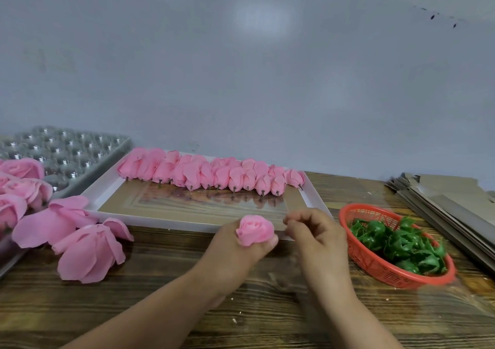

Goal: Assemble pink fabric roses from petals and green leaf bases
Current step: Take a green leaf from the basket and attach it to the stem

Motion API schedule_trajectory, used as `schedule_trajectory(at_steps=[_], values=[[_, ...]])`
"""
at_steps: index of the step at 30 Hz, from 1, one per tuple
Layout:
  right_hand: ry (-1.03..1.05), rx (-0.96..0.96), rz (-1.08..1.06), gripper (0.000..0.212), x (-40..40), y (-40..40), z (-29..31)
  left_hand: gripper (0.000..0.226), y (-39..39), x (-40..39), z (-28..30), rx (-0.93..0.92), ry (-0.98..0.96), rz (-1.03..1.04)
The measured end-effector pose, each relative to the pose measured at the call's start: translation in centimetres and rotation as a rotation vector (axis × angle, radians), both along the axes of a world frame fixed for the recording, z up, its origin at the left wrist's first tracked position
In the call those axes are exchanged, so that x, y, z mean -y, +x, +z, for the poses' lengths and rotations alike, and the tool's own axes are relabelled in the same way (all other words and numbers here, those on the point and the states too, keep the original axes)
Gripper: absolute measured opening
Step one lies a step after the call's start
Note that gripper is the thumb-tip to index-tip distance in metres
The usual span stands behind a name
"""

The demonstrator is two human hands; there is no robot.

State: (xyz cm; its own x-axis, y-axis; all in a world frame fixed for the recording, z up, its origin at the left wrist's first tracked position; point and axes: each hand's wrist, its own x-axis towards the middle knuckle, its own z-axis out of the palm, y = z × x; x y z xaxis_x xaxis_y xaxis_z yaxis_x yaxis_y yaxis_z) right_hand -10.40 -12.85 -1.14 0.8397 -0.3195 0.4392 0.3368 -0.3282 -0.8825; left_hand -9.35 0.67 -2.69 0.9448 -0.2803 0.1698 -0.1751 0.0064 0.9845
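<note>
Left hand (235,252) holds a pink rose (254,229) at the white tray's (150,218) near edge. Right hand (316,235), fingers curled, holds nothing, beside the red basket (375,265) rim on the bench (160,295).

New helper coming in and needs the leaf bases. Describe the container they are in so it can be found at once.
Start at the white tray lined with pink buds across the wooden table. Just right of it, beside the right hand, sits a red basket of green leaf bases. It is the only red, mesh-walled container there.

One red basket (348,216) of green leaf bases (399,244); one white tray (187,225); two loose petal clusters (80,244)
</note>
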Motion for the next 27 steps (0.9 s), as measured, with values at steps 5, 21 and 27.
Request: schedule_trajectory(at_steps=[5, 21, 27], values=[[0.204, -0.204, 0.321, 0.03, -1.3, -0.3, -1.0, 0.016, 0.0, 0.2, 0.7, -0.175, -0.301, -0.018], [0.279, -0.146, 0.474, 0.012, -2.9, -1.2, -1.1, 0.027, 0.3, -0.6, 1.0, -0.335, -0.496, -0.31], [0.571, -0.358, 0.683, 0.018, -2.5, -1.1, -0.8, 0.048, 0.3, -1.4, 1.6, -0.197, -0.357, -0.394]])
